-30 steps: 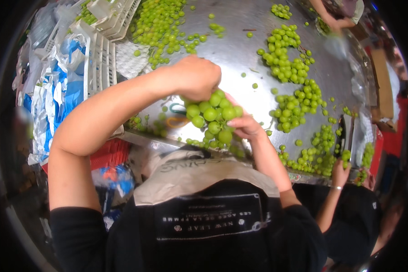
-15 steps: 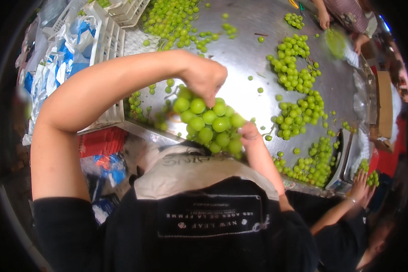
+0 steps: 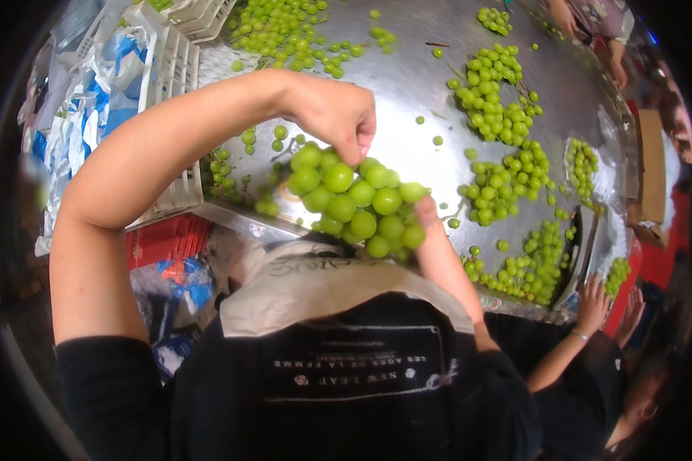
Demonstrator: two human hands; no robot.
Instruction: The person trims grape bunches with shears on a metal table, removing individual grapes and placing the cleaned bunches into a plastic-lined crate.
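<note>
A large bunch of green grapes [image 3: 354, 196] hangs in front of my chest, over the near edge of the metal table [image 3: 407, 100]. My left hand [image 3: 334, 115] is closed in a pinch at the top of the bunch, with the arm bent high around it. The stem between those fingers is hidden. Against the right side of the bunch is my right hand [image 3: 427, 211], its fingers curled at the outer grapes and partly covered by them. Loose grapes and small clusters [image 3: 223, 173] lie on the table left of the bunch.
Several grape bunches [image 3: 507, 177] lie along the table's right side, with a grape heap [image 3: 273, 31] at the far left. White plastic crates [image 3: 178, 69] with wrappers stand left. Co-workers' hands show at the far right [image 3: 563, 19] and lower right [image 3: 592, 303]. A cardboard box [image 3: 651, 165] sits right.
The bunch has turned slightly between my hands. At the right, a bunch that a far co-worker held now lies on white wrap. The lower-right co-worker's hands have spread apart beside a small bunch.
</note>
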